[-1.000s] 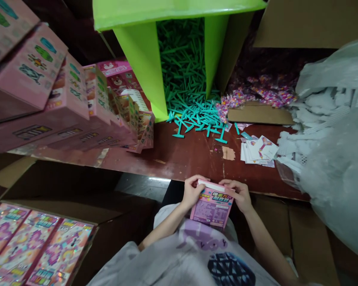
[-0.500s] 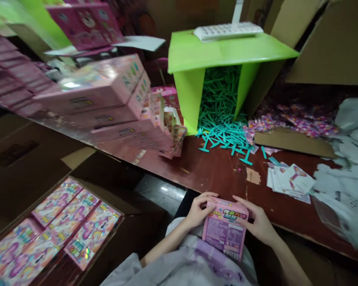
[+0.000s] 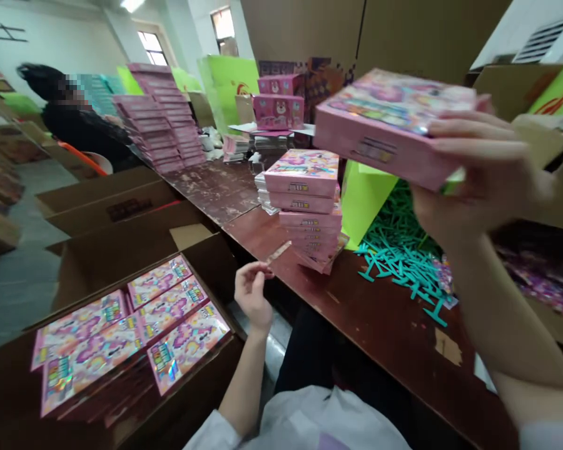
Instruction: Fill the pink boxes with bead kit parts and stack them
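Observation:
My right hand (image 3: 478, 175) is raised high at the right and grips a flat pink box (image 3: 389, 122) by its right end, fingers over the top. The box hangs in the air above and to the right of a leaning stack of pink boxes (image 3: 307, 200) on the red-brown table (image 3: 385, 331). My left hand (image 3: 252, 294) hovers at the table's near edge, empty, with its fingers loosely curled and apart. It is beside an open cardboard carton (image 3: 122, 250) that holds several pink boxes lying flat (image 3: 131, 331).
Teal plastic sticks (image 3: 403, 262) spill from a green box (image 3: 363, 197) onto the table. More pink box stacks (image 3: 157, 125) stand farther back. Another person in black (image 3: 82, 128) sits at the far left. Cardboard cartons (image 3: 94, 194) stand on the floor to the left.
The box was held in both hands at my lap. Now my right hand alone has lifted it high to the right, my left hand has let go, and my view has swung up and left.

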The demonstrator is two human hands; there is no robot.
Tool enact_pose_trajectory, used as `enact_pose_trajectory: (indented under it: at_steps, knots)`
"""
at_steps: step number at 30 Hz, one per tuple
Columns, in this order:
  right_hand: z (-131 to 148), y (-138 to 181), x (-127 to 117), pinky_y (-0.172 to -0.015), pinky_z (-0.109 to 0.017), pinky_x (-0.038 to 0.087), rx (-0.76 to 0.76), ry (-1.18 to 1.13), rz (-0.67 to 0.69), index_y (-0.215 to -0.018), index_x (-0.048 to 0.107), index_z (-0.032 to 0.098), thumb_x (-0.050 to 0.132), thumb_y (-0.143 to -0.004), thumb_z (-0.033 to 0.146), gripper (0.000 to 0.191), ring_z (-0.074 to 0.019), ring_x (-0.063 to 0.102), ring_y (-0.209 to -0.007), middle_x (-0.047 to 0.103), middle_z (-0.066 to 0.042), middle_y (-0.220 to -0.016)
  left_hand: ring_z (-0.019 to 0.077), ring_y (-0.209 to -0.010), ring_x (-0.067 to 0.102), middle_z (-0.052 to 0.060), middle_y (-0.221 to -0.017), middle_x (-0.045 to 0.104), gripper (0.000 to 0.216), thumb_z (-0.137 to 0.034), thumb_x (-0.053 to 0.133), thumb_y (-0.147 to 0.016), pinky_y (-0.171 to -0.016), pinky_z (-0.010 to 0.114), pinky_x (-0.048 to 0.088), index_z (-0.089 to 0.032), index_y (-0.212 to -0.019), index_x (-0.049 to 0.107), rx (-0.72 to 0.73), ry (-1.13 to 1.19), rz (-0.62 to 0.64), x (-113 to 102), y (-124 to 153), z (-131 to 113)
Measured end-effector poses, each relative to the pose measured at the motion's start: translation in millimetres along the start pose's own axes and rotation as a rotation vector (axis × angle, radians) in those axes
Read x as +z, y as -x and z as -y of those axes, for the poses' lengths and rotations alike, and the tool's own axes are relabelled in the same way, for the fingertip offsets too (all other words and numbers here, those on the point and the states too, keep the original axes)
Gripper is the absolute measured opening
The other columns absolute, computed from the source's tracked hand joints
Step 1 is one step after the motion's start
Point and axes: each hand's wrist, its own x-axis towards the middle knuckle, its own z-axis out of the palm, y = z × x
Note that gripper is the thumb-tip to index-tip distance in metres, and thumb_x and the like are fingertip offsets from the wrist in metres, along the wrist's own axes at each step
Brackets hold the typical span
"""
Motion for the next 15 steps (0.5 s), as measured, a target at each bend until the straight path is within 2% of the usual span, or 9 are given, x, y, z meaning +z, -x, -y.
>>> enact_pose_trajectory:
  at_steps: [1,3,5,7,11,15]
  knots:
    - [-10.4,-14.0,23.7,-0.111,-0.05,0.038,-0.093,0.019,0.026,-0.099,0.065,0.029,0.073,-0.073,0.024,0.027,-0.0254,0.054,-0.119,0.063,0.0,-0.113,0.0122,-0.075,0.06,0.003,-0.087,0.062,0.016,-0.029,0.056,-0.085,-0.063,0.024,0.053,-0.017,-0.094,0.059,-0.015,-0.001,-0.025,1.2,-16.8,2.2]
    - [-27.6,-30.0,62.3,-0.107,-0.05,0.04,-0.143,0.015,0.224,-0.098,0.064,0.023,0.067,-0.08,0.033,0.021,-0.0236,0.058,-0.113,0.064,-0.001,-0.107,0.0129,-0.079,0.06,0.005,-0.093,0.062,0.022,-0.034,0.055,-0.084,-0.066,0.024,0.053,-0.017,-0.099,0.057,-0.031,0.014,-0.032,3.9,-46.6,8.1]
    - [-40.2,-33.5,83.5,-0.104,-0.05,0.042,-0.072,-0.054,0.436,-0.102,0.063,0.02,0.066,-0.079,0.042,0.032,-0.0237,0.058,-0.112,0.064,-0.003,-0.108,0.0144,-0.087,0.061,0.008,-0.101,0.062,0.028,-0.037,0.056,-0.084,-0.071,0.025,0.053,-0.017,-0.104,0.056,-0.027,0.035,0.006,6.9,-68.7,14.2]
    - [-49.0,-30.9,89.0,-0.102,-0.049,0.044,0.034,-0.157,0.516,-0.105,0.063,0.018,0.07,-0.075,0.046,0.042,-0.0242,0.057,-0.113,0.063,-0.004,-0.109,0.0166,-0.096,0.06,0.011,-0.111,0.06,0.034,-0.042,0.054,-0.085,-0.079,0.028,0.053,-0.017,-0.108,0.055,-0.003,0.056,0.077,11.3,-82.1,18.6]
    - [-55.3,-25.9,80.9,-0.099,-0.049,0.044,0.178,-0.283,0.483,-0.102,0.064,0.018,0.069,-0.072,0.055,0.048,-0.0242,0.058,-0.112,0.064,-0.004,-0.108,0.0191,-0.108,0.057,0.012,-0.126,0.056,0.044,-0.05,0.051,-0.086,-0.092,0.035,0.049,-0.02,-0.119,0.052,0.013,0.073,0.203,27.1,-88.5,20.4]
    - [-60.4,-20.1,68.5,-0.102,-0.05,0.042,0.171,-0.222,0.331,-0.112,0.061,0.02,0.059,-0.078,0.062,0.055,-0.0247,0.056,-0.116,0.062,-0.005,-0.114,0.0205,-0.114,0.054,0.01,-0.133,0.051,0.043,-0.047,0.054,-0.086,-0.09,0.036,0.052,-0.024,-0.122,0.049,-0.023,0.059,0.239,38.7,-81.4,21.1]
